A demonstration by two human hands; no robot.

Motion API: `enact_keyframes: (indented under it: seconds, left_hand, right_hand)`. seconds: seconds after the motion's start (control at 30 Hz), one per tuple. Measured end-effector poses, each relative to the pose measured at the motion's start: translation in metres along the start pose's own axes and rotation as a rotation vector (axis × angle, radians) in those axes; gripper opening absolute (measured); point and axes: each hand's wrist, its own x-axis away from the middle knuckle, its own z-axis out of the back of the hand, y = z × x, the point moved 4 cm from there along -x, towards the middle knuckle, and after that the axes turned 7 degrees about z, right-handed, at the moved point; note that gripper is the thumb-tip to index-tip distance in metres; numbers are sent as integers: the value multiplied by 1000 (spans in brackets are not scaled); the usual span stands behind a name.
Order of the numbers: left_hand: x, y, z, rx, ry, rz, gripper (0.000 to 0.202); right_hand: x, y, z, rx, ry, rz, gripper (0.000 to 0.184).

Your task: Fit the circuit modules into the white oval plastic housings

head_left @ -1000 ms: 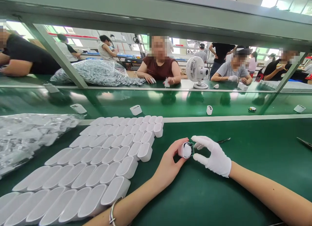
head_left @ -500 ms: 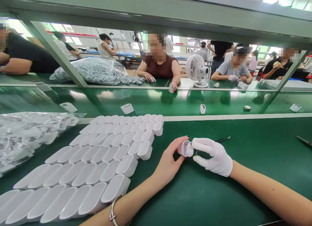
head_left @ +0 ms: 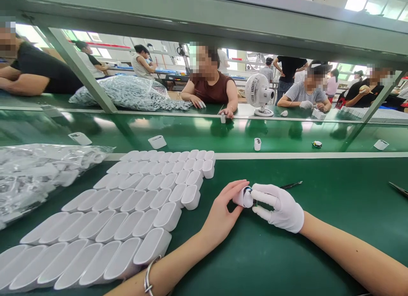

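Observation:
My bare left hand (head_left: 225, 206) grips a white plastic housing (head_left: 239, 198) between thumb and fingers, its opening turned to the right. From the other side my white-gloved right hand (head_left: 279, 207) pinches a small circuit board assembly (head_left: 254, 203) at that opening. The board is mostly hidden by the gloved fingertips, and a rounded white part shows beside it. Just behind the glove lie dark tweezers (head_left: 291, 185) on the green bench. Rows of white oval housings (head_left: 127, 232) stand open side up to the left of my left arm.
A clear plastic bag of white parts (head_left: 41, 172) lies at the far left. Beyond the bench edge, a green belt (head_left: 197, 132) carries several white housings and a small board (head_left: 317, 144). Across it, co-workers sit near a white fan (head_left: 259, 94). A metal shelf beam (head_left: 204, 24) crosses overhead.
The circuit board assembly sits closer against the housing's opening, and the housing has turned slightly. The pieces on the belt have shifted left.

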Motion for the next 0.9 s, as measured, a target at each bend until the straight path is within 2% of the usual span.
enact_keyframes:
  seconds: [0.3, 0.63, 0.73, 0.9]
  left_hand:
    - [2, 2, 1, -56, 12, -77, 51]
    - [2, 0, -1, -61, -29, -69, 56]
    - [3, -3, -4, -57, -70, -40, 57]
    - [6, -7, -8, -85, -163, 17, 61]
  right_hand:
    - [-4, -4, 6, 28, 25, 23, 48]
    - [-3, -2, 7, -28, 72, -10, 51]
    - [-2, 4, 6, -262, 72, -184, 44]
    - [10, 24, -8, -903, 32, -702, 29]
